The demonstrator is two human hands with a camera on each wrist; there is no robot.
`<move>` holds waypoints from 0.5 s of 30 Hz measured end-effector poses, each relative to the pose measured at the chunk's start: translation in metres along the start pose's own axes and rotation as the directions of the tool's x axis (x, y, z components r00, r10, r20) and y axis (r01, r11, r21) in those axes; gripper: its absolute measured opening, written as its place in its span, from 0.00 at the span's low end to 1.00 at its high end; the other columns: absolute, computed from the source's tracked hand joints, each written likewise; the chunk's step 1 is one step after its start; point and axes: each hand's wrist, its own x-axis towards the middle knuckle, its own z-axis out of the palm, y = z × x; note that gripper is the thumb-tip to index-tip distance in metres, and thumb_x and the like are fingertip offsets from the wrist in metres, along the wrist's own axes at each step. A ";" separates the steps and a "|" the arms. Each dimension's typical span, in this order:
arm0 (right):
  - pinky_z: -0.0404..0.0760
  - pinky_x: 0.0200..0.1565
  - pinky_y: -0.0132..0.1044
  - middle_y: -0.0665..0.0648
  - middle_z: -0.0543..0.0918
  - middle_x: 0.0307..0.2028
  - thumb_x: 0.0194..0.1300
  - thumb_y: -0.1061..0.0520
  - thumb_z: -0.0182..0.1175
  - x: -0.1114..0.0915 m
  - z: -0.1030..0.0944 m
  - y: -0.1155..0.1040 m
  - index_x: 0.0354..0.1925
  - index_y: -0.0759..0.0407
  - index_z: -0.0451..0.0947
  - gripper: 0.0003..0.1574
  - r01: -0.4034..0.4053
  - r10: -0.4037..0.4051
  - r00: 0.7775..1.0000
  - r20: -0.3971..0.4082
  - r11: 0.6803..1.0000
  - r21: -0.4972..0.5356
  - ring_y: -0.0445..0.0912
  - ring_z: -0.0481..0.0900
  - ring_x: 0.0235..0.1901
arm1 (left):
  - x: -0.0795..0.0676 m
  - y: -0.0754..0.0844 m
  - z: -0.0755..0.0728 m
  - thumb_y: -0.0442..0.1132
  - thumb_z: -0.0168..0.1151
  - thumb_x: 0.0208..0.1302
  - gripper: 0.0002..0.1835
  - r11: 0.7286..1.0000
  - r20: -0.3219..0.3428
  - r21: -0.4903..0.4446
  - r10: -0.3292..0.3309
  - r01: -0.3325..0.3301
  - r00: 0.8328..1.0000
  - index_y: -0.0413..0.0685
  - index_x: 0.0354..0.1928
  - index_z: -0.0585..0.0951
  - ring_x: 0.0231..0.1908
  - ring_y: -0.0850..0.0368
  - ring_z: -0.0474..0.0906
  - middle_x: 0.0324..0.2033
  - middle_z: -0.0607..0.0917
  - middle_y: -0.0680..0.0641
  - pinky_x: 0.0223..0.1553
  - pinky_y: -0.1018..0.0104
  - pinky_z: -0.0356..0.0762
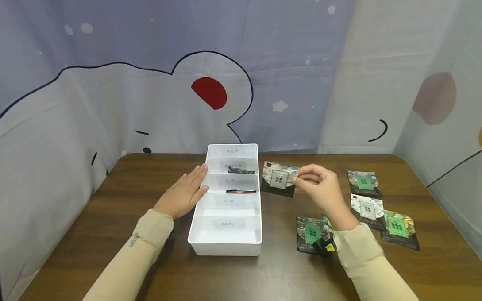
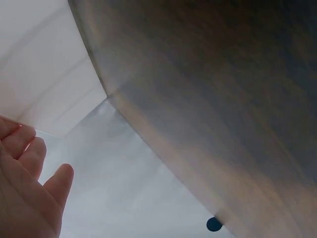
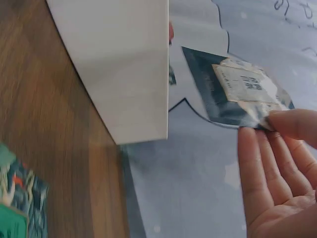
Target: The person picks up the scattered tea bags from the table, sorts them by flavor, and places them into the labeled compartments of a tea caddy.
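Observation:
A long white divided box stands on the table, its compartments marked with handwritten labels. My left hand rests with straight fingers along the box's left rim; the left wrist view shows those fingers at its edge. To the right of the box, my right hand pinches a grey-white and black tea sachet by its right edge, between thumb and fingers. In the right wrist view the sachet is held up beside the box wall. A dark green sachet and a red one stand in two separate compartments.
Green-labelled sachets lie overlapped below my right forearm. Farther right are a green-labelled sachet, a white one and a yellow-green one. A patterned curtain hangs behind the brown table.

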 end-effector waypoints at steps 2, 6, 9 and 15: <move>0.89 0.41 0.44 0.50 0.88 0.32 0.65 0.64 0.69 -0.002 0.004 -0.002 0.43 0.73 0.78 0.13 0.048 -0.048 0.999 0.008 0.998 0.029 0.42 0.88 0.33 | 0.000 0.000 0.000 0.57 0.38 0.81 0.37 1.000 0.002 0.000 -0.003 0.003 1.000 0.42 0.81 0.48 0.79 0.46 0.47 0.80 0.50 0.45 0.77 0.45 0.48; 0.89 0.38 0.45 0.56 0.87 0.32 0.64 0.69 0.66 -0.004 0.014 -0.005 0.42 0.78 0.77 0.12 0.134 -0.136 0.991 0.021 0.987 0.085 0.42 0.88 0.31 | 0.000 0.000 0.001 0.57 0.38 0.81 0.37 1.000 0.001 0.002 -0.002 0.002 1.000 0.42 0.81 0.48 0.79 0.45 0.47 0.80 0.51 0.45 0.77 0.45 0.48; 0.89 0.36 0.43 0.59 0.87 0.33 0.64 0.71 0.66 -0.006 0.022 -0.006 0.42 0.78 0.77 0.11 0.171 -0.175 0.984 0.036 0.981 0.088 0.42 0.87 0.30 | 0.000 0.000 0.001 0.57 0.38 0.81 0.37 1.000 -0.003 0.007 0.001 -0.001 1.000 0.42 0.81 0.48 0.78 0.45 0.47 0.80 0.51 0.45 0.77 0.45 0.48; 0.89 0.37 0.44 0.66 0.85 0.34 0.62 0.72 0.66 -0.009 0.038 -0.006 0.42 0.76 0.78 0.10 0.198 -0.202 0.977 0.071 0.978 0.062 0.46 0.86 0.29 | 0.001 0.000 0.001 0.58 0.38 0.80 0.38 1.000 0.001 0.026 -0.001 0.001 1.000 0.42 0.81 0.49 0.79 0.46 0.47 0.80 0.51 0.45 0.77 0.46 0.47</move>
